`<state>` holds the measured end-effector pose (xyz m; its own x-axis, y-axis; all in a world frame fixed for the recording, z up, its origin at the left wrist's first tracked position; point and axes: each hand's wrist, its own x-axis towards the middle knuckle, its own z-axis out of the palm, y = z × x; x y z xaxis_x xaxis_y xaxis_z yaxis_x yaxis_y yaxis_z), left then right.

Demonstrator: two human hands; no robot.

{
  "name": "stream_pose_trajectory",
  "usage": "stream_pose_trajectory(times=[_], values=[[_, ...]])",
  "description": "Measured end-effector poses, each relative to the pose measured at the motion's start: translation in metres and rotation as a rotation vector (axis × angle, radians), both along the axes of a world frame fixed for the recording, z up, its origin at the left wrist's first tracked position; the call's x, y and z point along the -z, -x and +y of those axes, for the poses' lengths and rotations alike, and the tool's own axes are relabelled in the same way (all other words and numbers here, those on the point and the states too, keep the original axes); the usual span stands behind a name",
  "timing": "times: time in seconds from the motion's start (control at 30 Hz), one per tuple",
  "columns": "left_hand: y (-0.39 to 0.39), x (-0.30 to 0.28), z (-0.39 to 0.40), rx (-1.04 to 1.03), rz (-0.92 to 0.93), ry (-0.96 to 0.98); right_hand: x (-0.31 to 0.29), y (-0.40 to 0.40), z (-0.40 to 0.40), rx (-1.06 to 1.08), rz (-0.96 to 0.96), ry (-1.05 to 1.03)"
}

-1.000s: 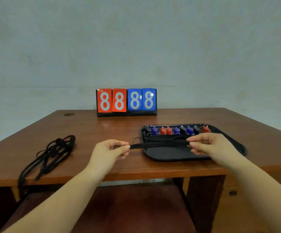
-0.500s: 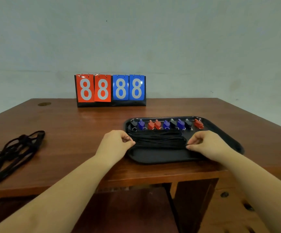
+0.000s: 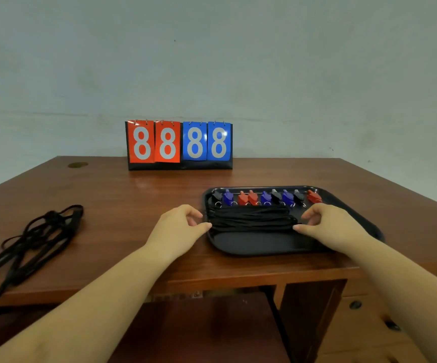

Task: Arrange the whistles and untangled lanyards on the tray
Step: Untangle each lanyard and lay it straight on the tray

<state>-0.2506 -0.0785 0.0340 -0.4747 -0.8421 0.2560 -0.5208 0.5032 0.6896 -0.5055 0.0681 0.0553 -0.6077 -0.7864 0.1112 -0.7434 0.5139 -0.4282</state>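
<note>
A black tray (image 3: 264, 244) lies on the right part of the wooden table. Along its far edge stands a row of several whistles (image 3: 265, 198), black, blue and red. In front of them lies a bundle of straightened black lanyards (image 3: 251, 218), stretched left to right. My left hand (image 3: 180, 227) is at the bundle's left end and my right hand (image 3: 328, 224) at its right end. Each thumb tip touches the cords, with the fingers loosely curled just above them. A tangled heap of black lanyards (image 3: 39, 231) lies on the table at the left.
A flip scoreboard (image 3: 179, 145) showing 8888 in red and blue stands at the table's back edge, against a pale wall. The tangled cords hang partly over the table's near left edge. A cable hole (image 3: 77, 165) is at the back left corner.
Both hands carried a stretched lanyard from in front of the tray onto it and laid it with the bundle. Their pinch has since loosened.
</note>
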Motion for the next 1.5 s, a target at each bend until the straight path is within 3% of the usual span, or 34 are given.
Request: stream_pose_trajectory(times=[0.23,0.43,0.63,0.83,0.93,1.13,1.33,1.5], values=[[-0.079,-0.005,-0.001,-0.072,-0.044,-0.008,-0.018,-0.073,-0.02,-0.161,0.13,0.01],[-0.161,-0.008,-0.009,-0.232,-0.085,0.049,-0.024,-0.175,-0.06,-0.419,0.063,0.035],[-0.219,-0.006,-0.03,-0.46,-0.277,0.172,0.002,-0.257,-0.114,-0.591,0.044,0.054],[-0.23,0.011,-0.058,-0.403,-0.262,0.074,0.019,-0.304,-0.158,-0.655,-0.021,0.111],[-0.226,0.016,-0.068,-0.305,-0.233,0.087,0.02,-0.313,-0.178,-0.675,-0.043,0.096],[-0.213,0.015,-0.08,-0.206,-0.23,0.113,0.016,-0.305,-0.191,-0.652,0.124,0.011],[-0.202,0.011,-0.084,-0.202,-0.212,0.066,0.0,-0.262,-0.173,-0.551,-0.279,0.016],[-0.202,0.004,-0.085,-0.205,-0.181,-0.004,-0.023,-0.222,-0.146,-0.478,-0.34,0.073]])
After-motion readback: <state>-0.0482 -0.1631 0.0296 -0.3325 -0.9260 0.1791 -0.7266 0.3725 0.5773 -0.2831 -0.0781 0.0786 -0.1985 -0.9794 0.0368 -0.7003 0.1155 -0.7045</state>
